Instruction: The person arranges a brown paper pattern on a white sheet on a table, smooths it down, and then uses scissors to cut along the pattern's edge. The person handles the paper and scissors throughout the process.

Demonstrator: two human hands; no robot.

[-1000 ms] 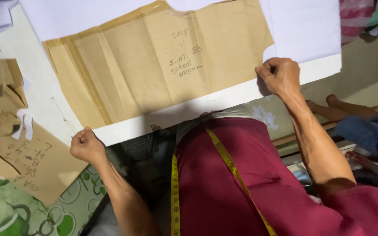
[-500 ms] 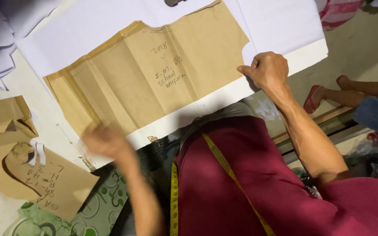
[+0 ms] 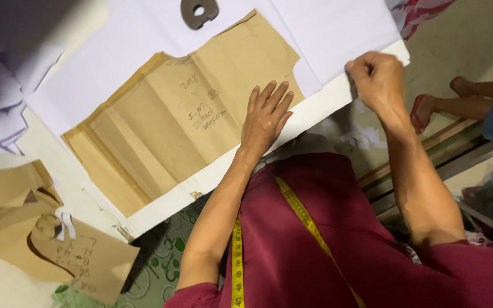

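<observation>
While the person leans over the desk [image 3: 18,165], the left hand [image 3: 266,117] lies flat on the brown paper pattern [image 3: 166,125], fingers spread and straight, palm down, its grip open and pressing rather than clasping. It rests on the pattern's end at about four o'clock, just beside the handwritten marks. The right hand [image 3: 379,80] is curled closed, its grip pinched on the near edge of the white fabric [image 3: 338,34] at about three o'clock from the left hand; the two hands are near but apart.

The pattern rests on top of the white fabric, its long axis running from about eight o'clock to two o'clock across the view, so most of its length extends away from the left hand toward eight o'clock. The left hand is therefore the one on the pattern; the right touches only cloth. A dark metal weight [image 3: 199,11] sits at twelve o'clock, just beyond the pattern's upper corner. Further brown pattern pieces [image 3: 69,256] lie at seven o'clock, well apart. A yellow measuring tape [image 3: 238,262] hangs over the person's maroon garment.
</observation>
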